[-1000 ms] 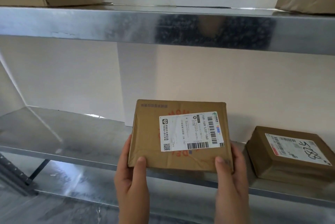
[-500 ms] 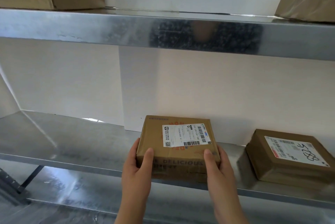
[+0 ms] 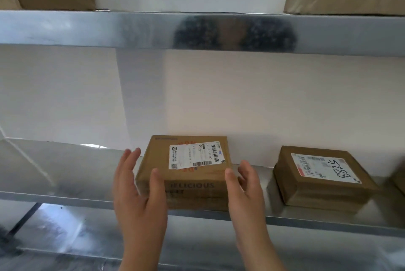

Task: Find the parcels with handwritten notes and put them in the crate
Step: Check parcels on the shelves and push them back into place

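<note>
The printed-label parcel (image 3: 186, 167) is back down at the front edge of the shelf (image 3: 306, 219); left hand (image 3: 138, 194) and right hand (image 3: 245, 191) come off it, fingers spread apart. No handwriting, so rejected; the scrawled parcel (image 3: 322, 178) waits alongside.

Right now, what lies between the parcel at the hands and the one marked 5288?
Head view: the right hand beside the printed-label parcel, then bare shelf up to the handwritten parcel.

Bare metal middle shelf (image 3: 65, 172), upper shelf (image 3: 87, 29) (dark blurred reflection on its edge), pale wall (image 3: 263, 106) behind, lower shelf (image 3: 65, 237) beneath.
</note>
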Available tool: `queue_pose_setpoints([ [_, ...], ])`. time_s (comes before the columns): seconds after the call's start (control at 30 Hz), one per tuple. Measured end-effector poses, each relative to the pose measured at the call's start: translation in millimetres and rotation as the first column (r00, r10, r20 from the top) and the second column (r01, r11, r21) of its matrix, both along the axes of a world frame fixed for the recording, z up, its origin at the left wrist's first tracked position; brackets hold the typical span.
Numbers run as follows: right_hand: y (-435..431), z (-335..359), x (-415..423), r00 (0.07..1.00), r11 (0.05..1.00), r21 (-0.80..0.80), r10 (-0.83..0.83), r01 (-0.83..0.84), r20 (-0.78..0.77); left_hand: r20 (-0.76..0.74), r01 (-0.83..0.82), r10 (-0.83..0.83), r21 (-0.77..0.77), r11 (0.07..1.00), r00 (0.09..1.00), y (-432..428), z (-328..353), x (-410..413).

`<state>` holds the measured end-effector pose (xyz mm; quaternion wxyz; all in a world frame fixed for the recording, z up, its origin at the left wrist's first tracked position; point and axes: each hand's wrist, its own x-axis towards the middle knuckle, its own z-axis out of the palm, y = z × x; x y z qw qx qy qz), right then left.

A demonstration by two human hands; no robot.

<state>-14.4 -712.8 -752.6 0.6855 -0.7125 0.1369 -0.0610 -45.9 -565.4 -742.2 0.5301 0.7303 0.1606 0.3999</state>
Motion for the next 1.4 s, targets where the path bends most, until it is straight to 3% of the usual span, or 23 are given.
queue_pose_setpoints([
  [0.13,-58,17,-8,0.985,0.999,0.031,0.018,-0.024,0.172,0.259,0.232,-0.172,-0.223,0.947,0.951,-69,12,1],
  [0.2,-94,21,-14,0.974,0.999,0.043,-0.002,-0.008,0.225,0.296,0.34,-0.251,-0.302,0.891,0.922,-110,15,4],
  [0.33,-164,19,-16,0.968,0.997,0.026,-0.075,0.071,0.238,0.183,0.474,-0.438,-0.402,0.784,0.88,-181,10,10],
  [0.47,-227,8,-14,0.961,0.987,-0.054,-0.135,0.152,0.244,-0.017,0.49,-0.563,-0.47,0.734,0.827,-227,0,19],
  [0.6,-263,-6,-10,0.974,0.974,-0.138,-0.155,0.178,0.165,-0.164,0.446,-0.578,-0.482,0.754,0.799,-253,-3,28],
  [0.7,-278,-10,-6,0.993,0.983,-0.151,-0.099,0.108,0.062,-0.246,0.412,-0.577,-0.494,0.766,0.778,-271,-5,33],
  [0.83,-289,-18,1,1.0,0.999,-0.031,-0.021,0.02,-0.017,-0.304,0.359,-0.545,-0.494,0.792,0.782,-285,-12,40],
  [1.03,-292,-20,7,0.999,0.996,0.084,-0.025,0.022,0.029,-0.249,0.333,-0.513,-0.521,0.786,0.822,-288,-19,42],
  [1.4,-281,-23,-4,0.936,0.958,0.23,-0.233,0.173,0.266,0.134,0.351,-0.328,-0.468,0.811,0.935,-291,-34,26],
])
